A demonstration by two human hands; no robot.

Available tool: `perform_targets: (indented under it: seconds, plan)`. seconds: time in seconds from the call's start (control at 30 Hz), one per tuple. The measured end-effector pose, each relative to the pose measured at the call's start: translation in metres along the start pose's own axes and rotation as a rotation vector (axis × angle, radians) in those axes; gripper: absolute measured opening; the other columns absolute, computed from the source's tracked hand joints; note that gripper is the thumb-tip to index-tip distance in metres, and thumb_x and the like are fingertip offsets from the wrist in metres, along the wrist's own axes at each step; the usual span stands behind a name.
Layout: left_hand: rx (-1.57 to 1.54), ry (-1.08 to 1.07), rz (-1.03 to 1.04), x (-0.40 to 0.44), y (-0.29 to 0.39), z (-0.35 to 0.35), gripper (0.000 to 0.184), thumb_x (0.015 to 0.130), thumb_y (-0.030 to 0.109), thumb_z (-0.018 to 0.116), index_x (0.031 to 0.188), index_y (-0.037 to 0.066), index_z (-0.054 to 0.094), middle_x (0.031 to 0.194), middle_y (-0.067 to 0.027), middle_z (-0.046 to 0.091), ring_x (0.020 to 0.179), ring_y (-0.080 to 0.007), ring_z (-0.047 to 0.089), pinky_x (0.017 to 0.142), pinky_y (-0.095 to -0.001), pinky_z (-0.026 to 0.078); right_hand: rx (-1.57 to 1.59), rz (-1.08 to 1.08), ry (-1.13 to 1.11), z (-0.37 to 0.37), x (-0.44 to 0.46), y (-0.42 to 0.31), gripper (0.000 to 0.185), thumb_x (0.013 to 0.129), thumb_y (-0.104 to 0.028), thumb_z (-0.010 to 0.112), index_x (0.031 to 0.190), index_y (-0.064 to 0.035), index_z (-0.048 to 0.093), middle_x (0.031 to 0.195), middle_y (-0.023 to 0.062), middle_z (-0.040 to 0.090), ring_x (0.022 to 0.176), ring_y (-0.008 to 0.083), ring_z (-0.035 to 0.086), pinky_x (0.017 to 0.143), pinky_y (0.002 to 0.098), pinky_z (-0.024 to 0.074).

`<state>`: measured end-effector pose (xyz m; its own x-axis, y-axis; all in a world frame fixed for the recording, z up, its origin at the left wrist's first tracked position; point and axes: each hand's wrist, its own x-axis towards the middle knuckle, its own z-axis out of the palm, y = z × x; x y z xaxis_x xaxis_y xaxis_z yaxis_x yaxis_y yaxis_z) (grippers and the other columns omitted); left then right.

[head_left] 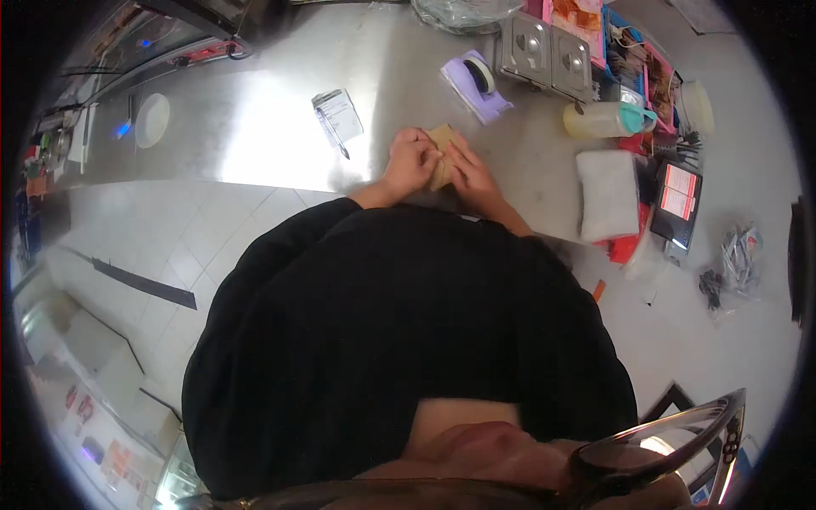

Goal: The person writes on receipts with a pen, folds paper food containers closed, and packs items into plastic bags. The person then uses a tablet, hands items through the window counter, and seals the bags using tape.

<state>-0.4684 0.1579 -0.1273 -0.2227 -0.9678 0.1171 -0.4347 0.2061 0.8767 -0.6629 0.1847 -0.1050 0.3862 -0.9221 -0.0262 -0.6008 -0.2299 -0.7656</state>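
Both hands meet over a small brown paper packet [441,177] at the near edge of the metal table. My left hand [408,166] has its fingers bent and pinched at the packet's left side and middle. From the other side my right hand [473,177] grips it, fingers lying along its right face. The fingers cover much of the packet, so its exact form is hidden. Beyond the hands stands a purple tape dispenser [463,89] with a roll of tape in it. Left of that lie a printed slip [342,113] and a pen [333,136].
Lidded steel containers [523,49] stand at the back right of the metal table [255,110]. Nearer are a pitcher with a teal lid [599,120], a folded white cloth [608,195] and a dark device with a lit screen [677,200]. A white round dish [153,121] is far left.
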Motion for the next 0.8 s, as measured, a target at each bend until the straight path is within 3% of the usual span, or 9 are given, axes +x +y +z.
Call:
perform_targets:
  seconds: [0.17, 0.5, 0.7, 0.8]
  plan:
    - [0.018, 0.024, 0.036, 0.0, 0.003, 0.003, 0.01, 0.082, 0.008, 0.07, 0.085, -0.001, 0.066, 0.096, -0.0162, 0.061, 0.101, -0.0362, 0.057, 0.091, -0.0434, 0.045, 0.004, -0.041, -0.007, -0.004, 0.0, 0.005, 0.051, 0.095, -0.01, 0.05, 0.144, 0.0024, 0.04, 0.153, 0.0224, 0.035, 0.137, 0.0384, 0.039, 0.114, 0.0405, 0.0321]
    - [-0.034, -0.031, 0.059, 0.001, 0.005, -0.003, 0.01, 0.083, 0.004, 0.068, 0.086, -0.003, 0.062, 0.097, -0.02, 0.058, 0.099, -0.0405, 0.057, 0.088, -0.0459, 0.047, -0.064, -0.118, 0.02, 0.005, -0.002, 0.019, 0.048, 0.095, -0.009, 0.049, 0.14, 0.0075, 0.042, 0.151, 0.0258, 0.035, 0.138, 0.0394, 0.038, 0.114, 0.0419, 0.0317]
    - [0.024, 0.121, 0.098, -0.003, -0.001, 0.015, 0.008, 0.083, 0.004, 0.067, 0.084, -0.002, 0.062, 0.098, -0.0207, 0.057, 0.1, -0.0399, 0.056, 0.09, -0.0452, 0.046, -0.083, -0.093, 0.036, 0.008, -0.003, 0.014, 0.046, 0.095, -0.008, 0.048, 0.138, 0.0077, 0.044, 0.151, 0.026, 0.034, 0.136, 0.0398, 0.04, 0.113, 0.0431, 0.0323]
    - [-0.021, 0.124, 0.014, -0.005, 0.0, 0.017, 0.008, 0.082, 0.004, 0.068, 0.083, -0.001, 0.062, 0.098, -0.02, 0.058, 0.102, -0.0392, 0.056, 0.09, -0.0436, 0.045, -0.072, -0.1, 0.025, 0.005, -0.001, 0.013, 0.046, 0.094, -0.007, 0.048, 0.137, 0.0072, 0.045, 0.151, 0.026, 0.034, 0.136, 0.0402, 0.04, 0.114, 0.0431, 0.0321]
